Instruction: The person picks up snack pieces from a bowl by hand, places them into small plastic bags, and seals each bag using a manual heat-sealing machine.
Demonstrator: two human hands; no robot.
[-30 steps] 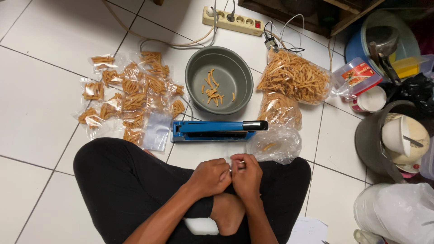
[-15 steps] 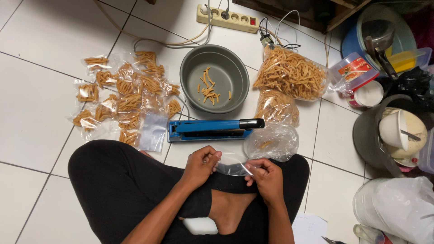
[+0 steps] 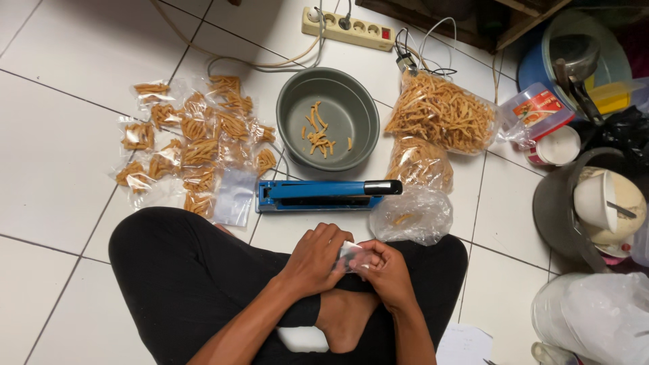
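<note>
Here, a small clear bag (image 3: 350, 255) sits pinched between both hands above the person's crossed legs, just over the bare foot (image 3: 345, 318). The left hand (image 3: 316, 258) curls its fingers closed around the bag's left side, and the right hand (image 3: 387, 272) grips the other side with fingertips drawn tight on the plastic. Just ahead of the hands lies a blue sealer (image 3: 324, 195) with its arm down, and beside its right end rests a nearly empty clear sack (image 3: 412, 216). Beyond the sealer stands a grey pot (image 3: 329, 118) with a few fried sticks (image 3: 316, 132) in it. Left of the pot spreads a pile of filled packets (image 3: 193, 145) on the white tiles. Right of the pot lie two big snack bags (image 3: 439, 115), and a power strip (image 3: 348, 27) lies behind.
</note>
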